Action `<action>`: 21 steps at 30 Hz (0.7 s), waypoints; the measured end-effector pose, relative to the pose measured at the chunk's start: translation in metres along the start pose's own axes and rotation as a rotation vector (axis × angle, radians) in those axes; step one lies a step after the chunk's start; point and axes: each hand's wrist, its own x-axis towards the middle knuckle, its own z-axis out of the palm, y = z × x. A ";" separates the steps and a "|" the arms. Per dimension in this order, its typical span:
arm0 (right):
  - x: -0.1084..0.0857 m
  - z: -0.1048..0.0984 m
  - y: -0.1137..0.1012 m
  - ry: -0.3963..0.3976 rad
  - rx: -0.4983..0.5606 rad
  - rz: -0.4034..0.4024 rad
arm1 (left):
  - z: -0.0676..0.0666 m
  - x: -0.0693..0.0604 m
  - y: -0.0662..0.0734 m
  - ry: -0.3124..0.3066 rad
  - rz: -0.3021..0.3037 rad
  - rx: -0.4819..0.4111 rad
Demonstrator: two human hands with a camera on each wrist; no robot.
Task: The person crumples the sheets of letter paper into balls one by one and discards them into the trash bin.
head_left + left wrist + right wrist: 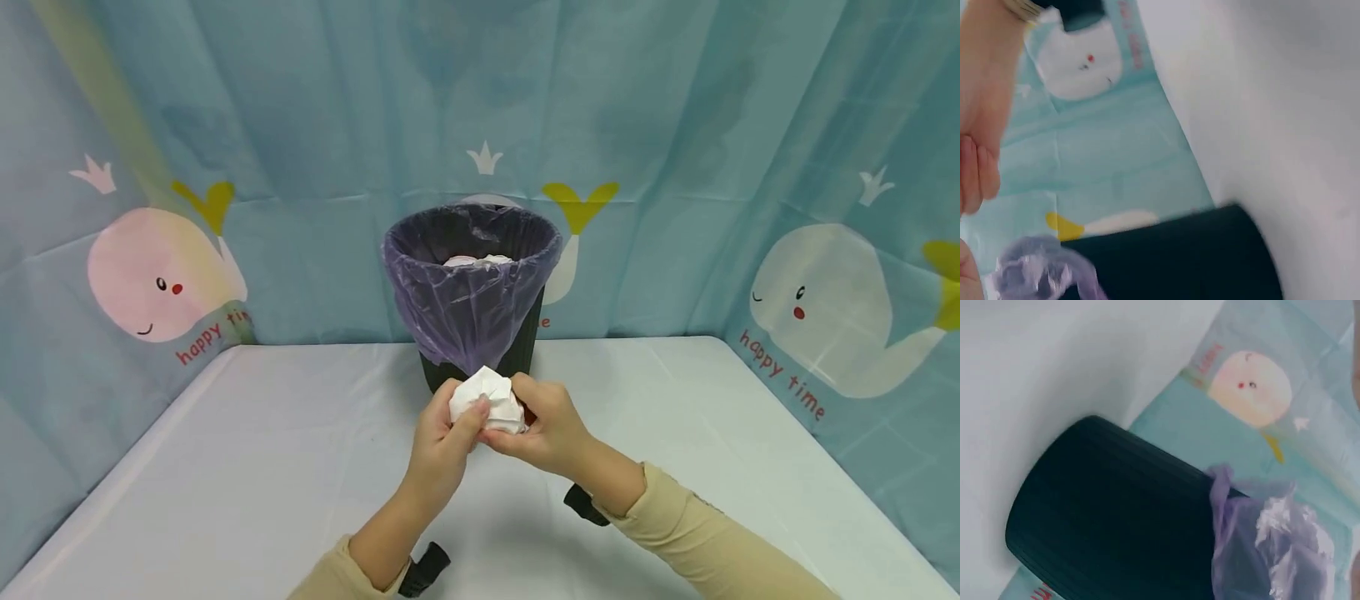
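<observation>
A crumpled wad of white paper [489,398] is gripped between both hands in the head view. The left hand [442,437] holds its left side, with the thumb pressed on its front. From the right, the right hand [551,427] grips the wad, thumb along its lower edge. Just beyond them stands a black trash bin [525,333], lined with a purple plastic bag [465,304] folded over its rim. Some crumpled white paper [480,261] shows inside the bin. In both wrist views the wad is out of sight and only edges of hands show.
A white-covered table [225,467] lies under the hands and bin. Behind and along both sides hangs a light-blue curtain [315,150] printed with whales. A black wrist device [424,569] sits by the left cuff, another [585,504] by the right.
</observation>
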 end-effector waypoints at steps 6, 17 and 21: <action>-0.003 0.007 -0.002 0.112 0.105 -0.050 | 0.001 0.002 0.003 -0.075 -0.150 -0.299; 0.012 -0.022 -0.009 -0.165 -0.197 0.082 | -0.016 0.013 0.022 -0.208 -0.220 -0.053; 0.016 -0.024 -0.002 -0.184 -0.140 -0.064 | -0.016 0.011 0.023 -0.274 -0.220 -0.075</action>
